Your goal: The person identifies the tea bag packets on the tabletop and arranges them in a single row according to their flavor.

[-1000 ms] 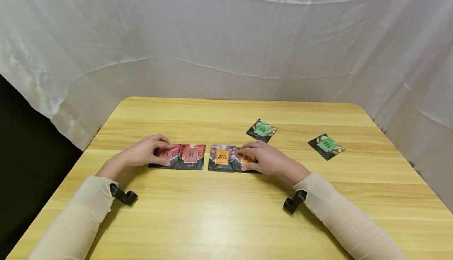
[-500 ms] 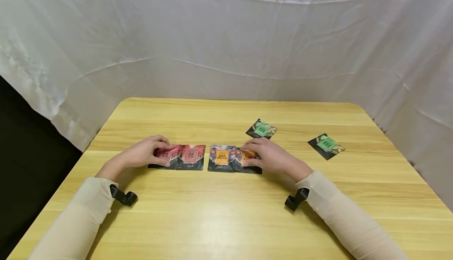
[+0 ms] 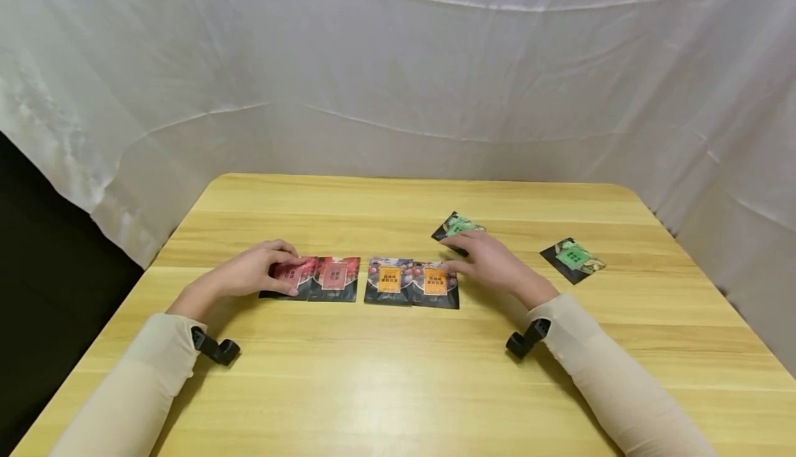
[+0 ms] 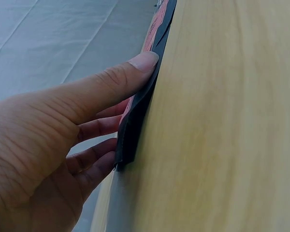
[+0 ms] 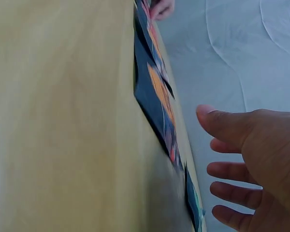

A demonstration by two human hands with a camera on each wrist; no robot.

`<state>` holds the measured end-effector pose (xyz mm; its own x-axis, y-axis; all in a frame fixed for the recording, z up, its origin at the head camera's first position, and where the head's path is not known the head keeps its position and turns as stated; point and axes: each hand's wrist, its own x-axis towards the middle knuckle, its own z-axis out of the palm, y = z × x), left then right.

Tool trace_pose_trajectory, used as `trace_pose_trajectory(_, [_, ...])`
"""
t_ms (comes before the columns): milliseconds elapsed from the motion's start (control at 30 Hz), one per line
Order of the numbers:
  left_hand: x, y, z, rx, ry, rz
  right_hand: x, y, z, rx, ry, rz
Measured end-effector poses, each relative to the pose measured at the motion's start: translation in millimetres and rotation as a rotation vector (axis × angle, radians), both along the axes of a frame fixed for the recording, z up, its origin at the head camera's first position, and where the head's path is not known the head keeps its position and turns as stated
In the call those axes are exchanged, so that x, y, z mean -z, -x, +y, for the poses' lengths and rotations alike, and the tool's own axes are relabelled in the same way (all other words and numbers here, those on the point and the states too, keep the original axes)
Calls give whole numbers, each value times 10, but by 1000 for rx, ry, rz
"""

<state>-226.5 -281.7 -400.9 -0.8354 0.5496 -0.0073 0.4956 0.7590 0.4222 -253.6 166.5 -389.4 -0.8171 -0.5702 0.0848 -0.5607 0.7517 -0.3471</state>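
Observation:
My left hand point(image 3: 245, 274) rests its thumb and fingertips on the left one of two flat black sachets with pink labels. That pink-labelled sachet point(image 4: 140, 104) shows edge-on in the left wrist view, the thumb lying at its near edge. Its partner, another pink-labelled sachet point(image 3: 336, 277), lies right beside it. Across a small gap are two orange-labelled sachets, a left one point(image 3: 389, 281) and a right one point(image 3: 434, 290), side by side. My right hand point(image 3: 491, 263) is just right of the latter, fingers spread and holding nothing; the right wrist view shows it apart from the sachets.
One green-labelled sachet point(image 3: 457, 224) lies tilted behind the right hand, which partly covers it. Farther right lies a second green-labelled sachet point(image 3: 573, 258), also at an angle. The wooden table point(image 3: 373, 388) ends at a pale hanging cloth point(image 3: 398, 70) at the back.
My right hand has let go of the right orange-labelled sachet and moved up and right, uncovering it and overlapping the nearer green-labelled one. The left hand has stayed put.

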Motion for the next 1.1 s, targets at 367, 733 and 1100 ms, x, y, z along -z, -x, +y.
trace_pose_trajectory(367, [30, -6, -25, 6, 6, 3, 53, 332, 137, 125, 44, -45])
trace_pose_trajectory(733, [50, 12, -5, 28, -15, 15, 119, 580, 115, 156, -17, -71])
trace_pose_trajectory(1100, [56, 23, 37, 37, -20, 18, 180, 642, 172, 154, -92, -69])
